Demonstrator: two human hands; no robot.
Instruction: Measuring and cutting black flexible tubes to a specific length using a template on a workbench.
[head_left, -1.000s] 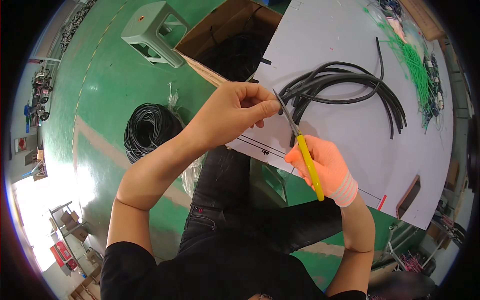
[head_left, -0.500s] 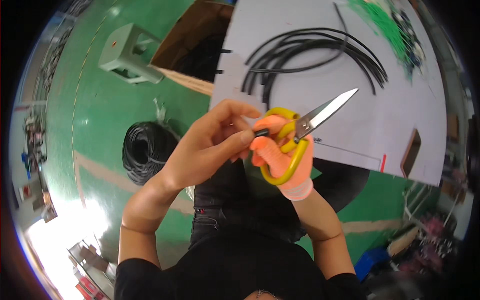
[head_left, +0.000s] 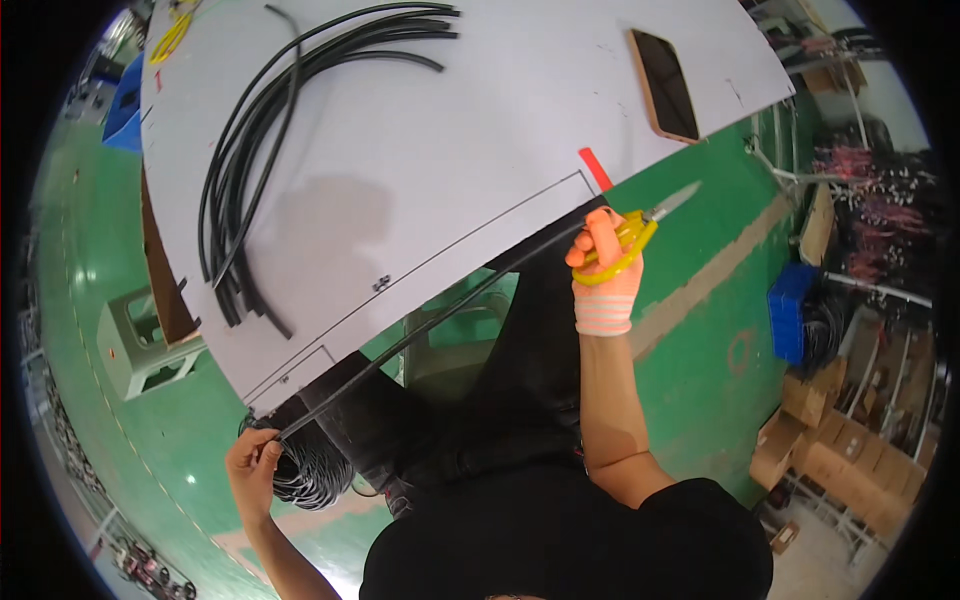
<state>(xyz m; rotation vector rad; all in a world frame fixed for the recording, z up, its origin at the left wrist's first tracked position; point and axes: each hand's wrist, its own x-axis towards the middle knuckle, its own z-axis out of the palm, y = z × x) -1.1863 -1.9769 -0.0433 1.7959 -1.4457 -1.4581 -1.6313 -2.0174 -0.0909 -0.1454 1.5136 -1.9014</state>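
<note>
A black cable (head_left: 430,322) is drawn nearly straight along the table's near edge, between my two hands. Its left end is pinched between the thumb and fingers of my bare left hand (head_left: 252,464), low at the left beside the table corner. In an orange glove, my right hand (head_left: 603,262) grips the cable's other end near a red mark. The same hand holds yellow-handled scissors (head_left: 672,203), their blades pointing up and right, away from the cable. Cut black cables (head_left: 240,215) lie in a curved bundle on the table's left part.
The white table (head_left: 480,130) has drawn lines near its front edge. A phone (head_left: 665,85) lies at its right side. On the floor are a coil of black cable (head_left: 312,465) near my left hand, a stool (head_left: 135,345) at the left and cardboard boxes (head_left: 850,460) at the right.
My hands, close together before, are now far apart, with the cable stretched between them. The left went down and left, the right stayed on the scissors. The view has turned toward the table's right side.
</note>
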